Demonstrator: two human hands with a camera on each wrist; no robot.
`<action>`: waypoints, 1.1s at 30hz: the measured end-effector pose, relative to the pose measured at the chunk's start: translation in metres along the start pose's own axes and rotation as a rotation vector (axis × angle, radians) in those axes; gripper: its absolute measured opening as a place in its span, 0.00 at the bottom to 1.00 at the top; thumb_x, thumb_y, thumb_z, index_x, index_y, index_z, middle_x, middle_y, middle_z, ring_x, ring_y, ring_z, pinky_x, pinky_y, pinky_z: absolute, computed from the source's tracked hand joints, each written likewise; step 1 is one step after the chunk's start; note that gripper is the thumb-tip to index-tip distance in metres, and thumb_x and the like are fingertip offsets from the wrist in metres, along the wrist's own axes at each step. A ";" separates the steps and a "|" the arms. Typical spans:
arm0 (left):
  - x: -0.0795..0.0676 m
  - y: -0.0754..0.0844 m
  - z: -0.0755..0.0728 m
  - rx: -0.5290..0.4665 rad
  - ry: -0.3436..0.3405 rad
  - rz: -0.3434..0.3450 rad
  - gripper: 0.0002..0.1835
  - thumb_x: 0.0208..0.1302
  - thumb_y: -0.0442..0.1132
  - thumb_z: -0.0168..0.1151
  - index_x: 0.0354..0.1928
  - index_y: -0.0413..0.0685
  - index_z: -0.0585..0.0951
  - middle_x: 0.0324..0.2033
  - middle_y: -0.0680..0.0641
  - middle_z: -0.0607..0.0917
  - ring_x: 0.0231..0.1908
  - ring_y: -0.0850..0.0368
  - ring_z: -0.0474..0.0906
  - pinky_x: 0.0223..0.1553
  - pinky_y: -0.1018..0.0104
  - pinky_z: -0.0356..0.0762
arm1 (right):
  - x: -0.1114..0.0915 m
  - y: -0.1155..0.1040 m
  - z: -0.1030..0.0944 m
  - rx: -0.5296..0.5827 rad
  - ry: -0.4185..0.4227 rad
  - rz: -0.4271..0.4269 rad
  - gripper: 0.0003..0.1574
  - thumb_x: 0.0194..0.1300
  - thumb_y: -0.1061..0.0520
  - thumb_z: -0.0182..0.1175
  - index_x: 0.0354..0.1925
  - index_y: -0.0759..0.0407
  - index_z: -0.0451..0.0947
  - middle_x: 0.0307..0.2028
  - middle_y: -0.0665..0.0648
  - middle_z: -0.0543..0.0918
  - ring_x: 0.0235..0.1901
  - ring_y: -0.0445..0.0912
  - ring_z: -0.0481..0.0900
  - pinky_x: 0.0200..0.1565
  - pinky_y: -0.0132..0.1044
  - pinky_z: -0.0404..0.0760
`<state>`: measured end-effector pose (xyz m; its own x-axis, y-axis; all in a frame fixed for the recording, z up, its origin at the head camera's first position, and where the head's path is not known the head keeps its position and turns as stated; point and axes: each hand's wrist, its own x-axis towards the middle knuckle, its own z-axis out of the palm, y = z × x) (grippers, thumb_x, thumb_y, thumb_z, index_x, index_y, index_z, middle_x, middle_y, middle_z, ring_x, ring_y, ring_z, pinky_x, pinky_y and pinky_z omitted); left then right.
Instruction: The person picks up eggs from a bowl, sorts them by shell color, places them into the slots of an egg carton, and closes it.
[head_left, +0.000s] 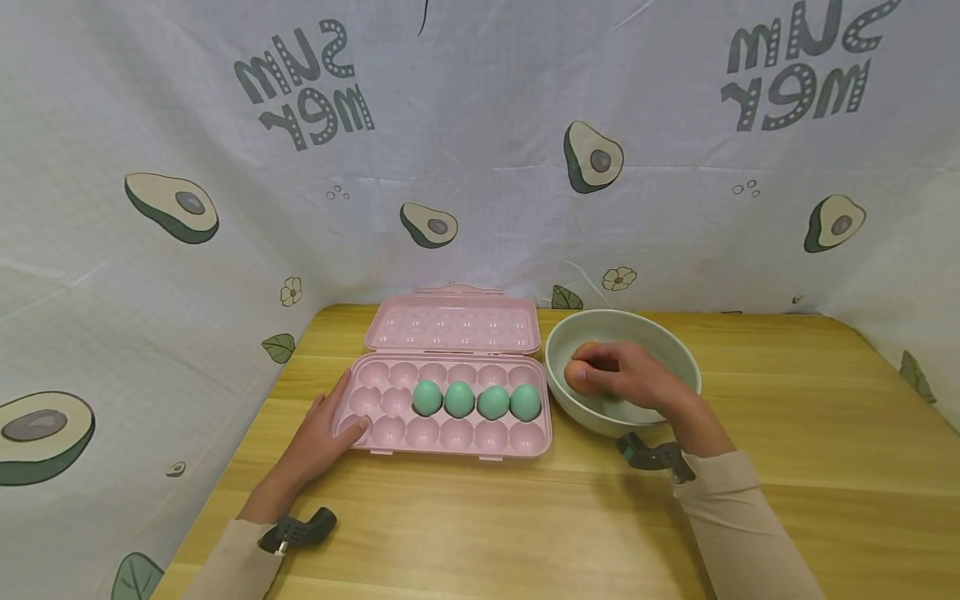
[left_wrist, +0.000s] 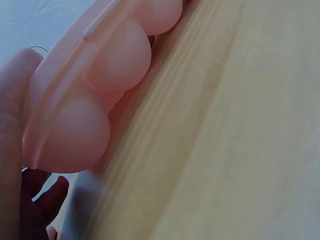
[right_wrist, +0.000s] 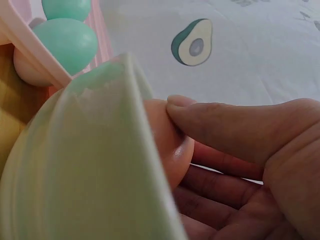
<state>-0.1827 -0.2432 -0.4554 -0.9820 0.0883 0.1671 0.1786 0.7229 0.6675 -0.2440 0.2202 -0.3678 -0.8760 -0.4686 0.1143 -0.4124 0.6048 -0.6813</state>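
Observation:
A pink egg carton [head_left: 450,444] lies with its lid folded back on the table, and a row of several green eggs [head_left: 460,400] sits in its middle row. At the carton's left end, my left hand [head_left: 318,442] holds the edge, thumb over the near corner and fingers along the side. My right hand [head_left: 633,375] pinches a brown egg [head_left: 579,377] between thumb and fingers, inside the pale green bowl [head_left: 678,354]. In the right wrist view, the bowl's wall [right_wrist: 100,165] hides part of that egg [right_wrist: 172,150].
The bowl stands close against the carton's right side. The carton's lid [head_left: 452,323] rests behind its base, near the white cloth backdrop [head_left: 487,167] printed with avocados. A wooden table [head_left: 465,525] carries everything.

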 end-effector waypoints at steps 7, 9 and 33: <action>0.000 0.000 0.000 -0.009 0.002 0.006 0.45 0.63 0.52 0.60 0.76 0.48 0.50 0.69 0.32 0.62 0.69 0.27 0.47 0.67 0.33 0.45 | -0.001 -0.009 -0.003 0.064 0.007 0.023 0.21 0.65 0.51 0.63 0.52 0.62 0.81 0.44 0.55 0.85 0.44 0.47 0.79 0.48 0.35 0.78; 0.000 0.000 0.000 -0.009 0.002 0.008 0.45 0.63 0.52 0.60 0.76 0.48 0.50 0.69 0.32 0.62 0.69 0.26 0.46 0.67 0.32 0.45 | -0.002 -0.012 -0.004 0.092 0.009 0.017 0.20 0.65 0.53 0.63 0.52 0.63 0.80 0.44 0.56 0.84 0.44 0.48 0.79 0.47 0.34 0.78; 0.000 0.000 0.000 -0.010 -0.001 -0.001 0.45 0.63 0.53 0.59 0.76 0.49 0.50 0.69 0.33 0.61 0.69 0.27 0.45 0.67 0.33 0.44 | -0.002 -0.026 -0.001 0.211 0.024 0.033 0.22 0.64 0.53 0.64 0.52 0.64 0.78 0.45 0.59 0.83 0.46 0.51 0.81 0.48 0.31 0.78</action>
<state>-0.1825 -0.2434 -0.4559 -0.9821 0.0884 0.1661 0.1786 0.7158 0.6751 -0.2318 0.2058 -0.3499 -0.8948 -0.4338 0.1052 -0.3244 0.4701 -0.8208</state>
